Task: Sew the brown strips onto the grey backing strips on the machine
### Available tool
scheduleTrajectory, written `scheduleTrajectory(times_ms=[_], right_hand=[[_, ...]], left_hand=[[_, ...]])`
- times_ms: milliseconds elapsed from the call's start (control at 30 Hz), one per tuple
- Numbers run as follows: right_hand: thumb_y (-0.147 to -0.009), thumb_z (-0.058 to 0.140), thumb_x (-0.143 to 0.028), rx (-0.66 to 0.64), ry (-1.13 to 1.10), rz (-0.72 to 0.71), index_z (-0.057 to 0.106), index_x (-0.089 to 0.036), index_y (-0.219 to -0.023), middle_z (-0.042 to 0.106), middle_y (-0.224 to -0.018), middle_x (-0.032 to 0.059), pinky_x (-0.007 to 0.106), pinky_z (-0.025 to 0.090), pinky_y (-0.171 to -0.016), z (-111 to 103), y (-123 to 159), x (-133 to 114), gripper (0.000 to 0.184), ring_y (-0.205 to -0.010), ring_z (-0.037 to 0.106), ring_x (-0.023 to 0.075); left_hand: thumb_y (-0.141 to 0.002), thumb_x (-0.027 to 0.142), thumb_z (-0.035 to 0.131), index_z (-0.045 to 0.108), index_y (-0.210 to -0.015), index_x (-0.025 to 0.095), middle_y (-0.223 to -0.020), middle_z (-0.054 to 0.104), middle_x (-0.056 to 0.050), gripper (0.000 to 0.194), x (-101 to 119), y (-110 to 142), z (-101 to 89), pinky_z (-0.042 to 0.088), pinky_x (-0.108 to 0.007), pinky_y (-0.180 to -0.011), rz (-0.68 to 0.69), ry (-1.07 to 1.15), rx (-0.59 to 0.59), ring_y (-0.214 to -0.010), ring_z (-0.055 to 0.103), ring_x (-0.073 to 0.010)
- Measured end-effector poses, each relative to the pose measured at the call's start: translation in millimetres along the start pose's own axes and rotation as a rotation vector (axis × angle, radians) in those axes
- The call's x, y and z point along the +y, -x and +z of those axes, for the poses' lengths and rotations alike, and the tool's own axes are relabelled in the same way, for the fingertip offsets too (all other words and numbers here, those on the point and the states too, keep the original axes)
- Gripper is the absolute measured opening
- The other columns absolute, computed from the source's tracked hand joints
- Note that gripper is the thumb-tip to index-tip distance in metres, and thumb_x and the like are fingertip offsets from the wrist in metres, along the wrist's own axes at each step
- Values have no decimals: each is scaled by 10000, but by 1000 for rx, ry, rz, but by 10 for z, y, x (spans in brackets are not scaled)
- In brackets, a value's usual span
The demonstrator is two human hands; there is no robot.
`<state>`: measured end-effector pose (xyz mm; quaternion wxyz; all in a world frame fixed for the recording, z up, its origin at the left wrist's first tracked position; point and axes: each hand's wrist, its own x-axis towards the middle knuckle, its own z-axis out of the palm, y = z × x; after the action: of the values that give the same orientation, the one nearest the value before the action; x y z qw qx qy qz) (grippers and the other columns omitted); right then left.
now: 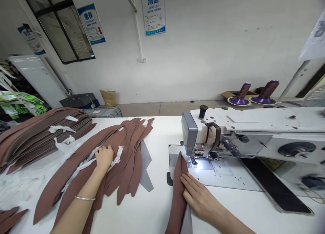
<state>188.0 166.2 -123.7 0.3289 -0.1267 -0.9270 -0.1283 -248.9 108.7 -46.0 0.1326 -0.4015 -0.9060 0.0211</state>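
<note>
Curved brown fabric pieces [132,152] lie fanned out in a loose pile on the white table. My left hand [104,159] is on this pile with its fingers bent around the edge of one piece, beside white strips [118,155]. At the sewing machine [203,139], a long brown fabric strip [177,193] lies just left of the lit needle area, its pointed tip toward the machine. My right hand [196,195] holds the strip's right edge, fingers stretched together over it; the thumb is hidden. Grey material shows beneath the strip near the bottom edge.
A thick stack of brown pieces [45,132] stands at the left, with crumpled white material [22,185] before it. Two thread cones [269,90] on purple bases stand behind the machine. A dark padded bar [276,186] slants across the right side. A grey crate [105,112] is beyond the table.
</note>
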Motion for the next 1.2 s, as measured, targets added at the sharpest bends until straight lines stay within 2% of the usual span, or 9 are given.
scheduleTrajectory(times_ms=[300, 400, 533, 667, 767, 867, 967, 1033, 1200], right_hand=[[-869, 397, -13, 16, -49, -2, 574, -136, -757, 648, -1170, 184, 494, 481, -1037, -2, 12, 15, 242, -1179, 581, 298], [-883, 385, -26, 38, -51, -9, 559, -145, -743, 649, -1163, 184, 501, 488, -1026, 17, 13, 18, 253, -1185, 577, 297], [-885, 381, -23, 40, -43, -18, 555, -141, -741, 651, -1152, 183, 499, 507, -1003, -3, -15, 16, 255, -1165, 589, 303], [-875, 404, -23, 40, -11, -28, 558, -132, -748, 651, -1148, 194, 494, 512, -1001, -20, -23, 15, 227, -1154, 594, 313], [-856, 430, -22, 46, 16, -36, 552, -131, -738, 645, -1162, 207, 494, 508, -1009, 1, -5, 21, 201, -1196, 566, 326], [-848, 451, -30, 21, 26, -43, 556, -136, -748, 638, -1186, 205, 495, 503, -1021, 20, 7, 29, 180, -1228, 545, 319], [-860, 477, -50, -18, 28, -47, 557, -144, -754, 634, -1199, 211, 495, 498, -1028, 16, 6, 34, 163, -1219, 557, 307], [-858, 495, -55, -27, 34, -42, 552, -150, -751, 634, -1198, 216, 487, 499, -1027, 7, 4, 35, 155, -1207, 568, 303], [-815, 516, -35, -26, 64, -46, 561, -143, -779, 650, -1160, 219, 487, 499, -1019, -25, -11, 34, 122, -1181, 585, 313]], left_hand=[[-892, 100, 323, 555, -1248, 62, -1128, 631, -243, 426, 211, -30, -15, 387, -437, -887, -36, -9, -24, -1104, 552, -331], [-880, 165, 432, 559, -1226, 85, -1198, 601, -234, 377, 192, -79, -18, 390, -440, -914, -87, 10, -62, -1189, 499, -333], [-804, 278, 626, 506, -1290, 113, -1298, 553, -242, 527, 125, -236, -52, 420, -459, -921, -205, 57, -138, -1249, 477, -347], [-712, 364, 741, 560, -1245, 100, -1215, 625, -254, 621, 31, -421, -157, 481, -454, -854, -308, 130, -244, -1163, 570, -378], [-771, 357, 669, 599, -1247, 146, -1209, 656, -207, 525, -9, -525, -313, 490, -470, -867, -276, 188, -261, -1106, 618, -358], [-859, 337, 527, 601, -1287, 249, -1317, 615, -126, 444, 26, -610, -475, 438, -505, -969, -199, 220, -210, -1188, 577, -337], [-865, 331, 500, 644, -1240, 300, -1309, 629, -81, 403, 91, -686, -570, 460, -457, -958, -146, 230, -190, -1159, 601, -317], [-832, 317, 540, 690, -1166, 275, -1247, 664, -98, 368, 100, -716, -606, 503, -430, -882, -146, 218, -202, -1085, 639, -327], [-810, 207, 511, 704, -1013, 58, -1099, 684, -236, 317, 56, -636, -796, 534, -418, -788, -141, 146, -156, -995, 657, -355]])
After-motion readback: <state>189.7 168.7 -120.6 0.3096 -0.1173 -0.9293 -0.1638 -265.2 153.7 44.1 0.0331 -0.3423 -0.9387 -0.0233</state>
